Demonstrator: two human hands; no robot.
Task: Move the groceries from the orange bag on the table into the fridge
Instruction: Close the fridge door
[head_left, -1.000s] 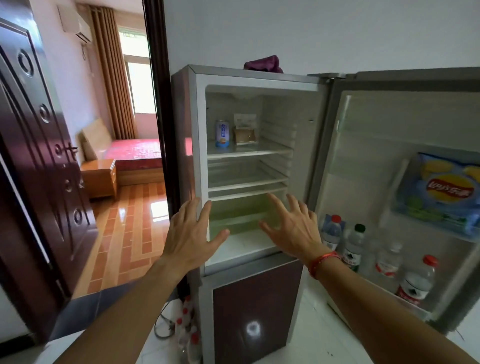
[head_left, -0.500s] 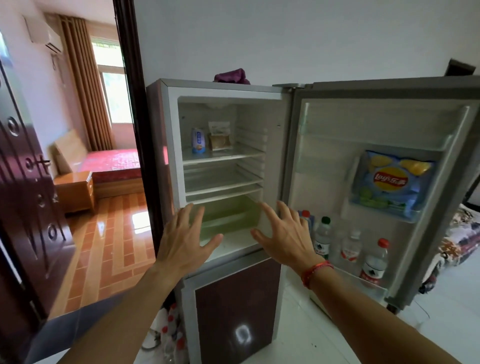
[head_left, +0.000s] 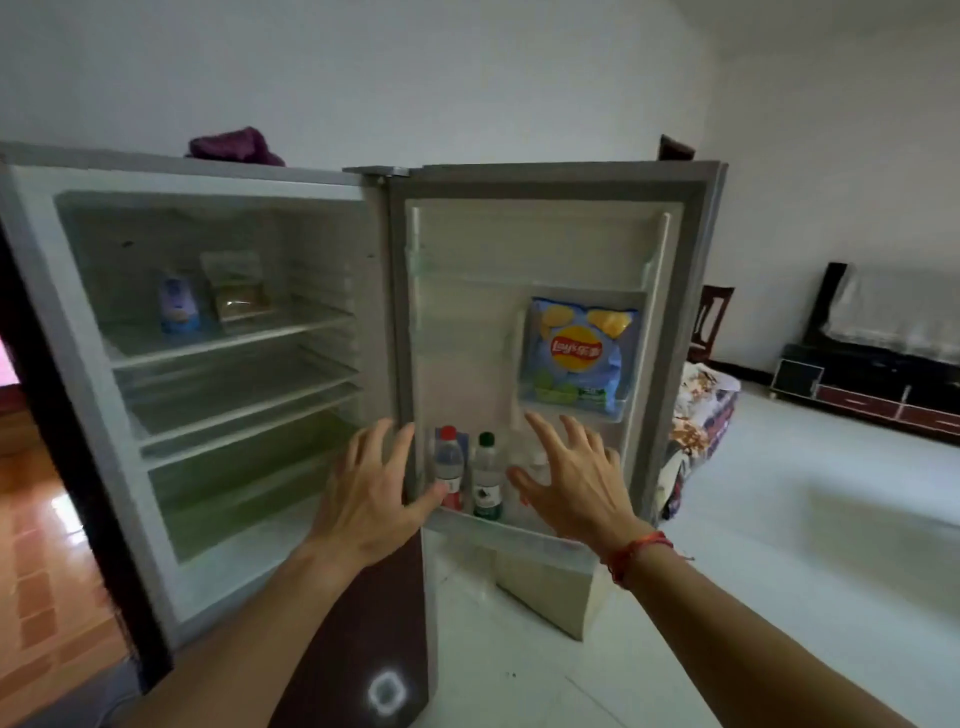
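White walls and pale glossy floor tiles surround the open fridge (head_left: 156, 167), which fills the frame's left and centre. A shiny chips bag (head_left: 576, 353) sits in a door (head_left: 467, 338) bin, with clear plastic bottles (head_left: 449, 467) below. At centre, left hand (head_left: 371, 499) and right hand (head_left: 576, 483) hold nothing, fingers spread.

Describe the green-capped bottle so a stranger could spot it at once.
Find the fridge door, swung open on the right. Bottles stand in its bottom rack. The green-capped bottle is the only one with a green cap, and the red-capped bottle stands at its left.
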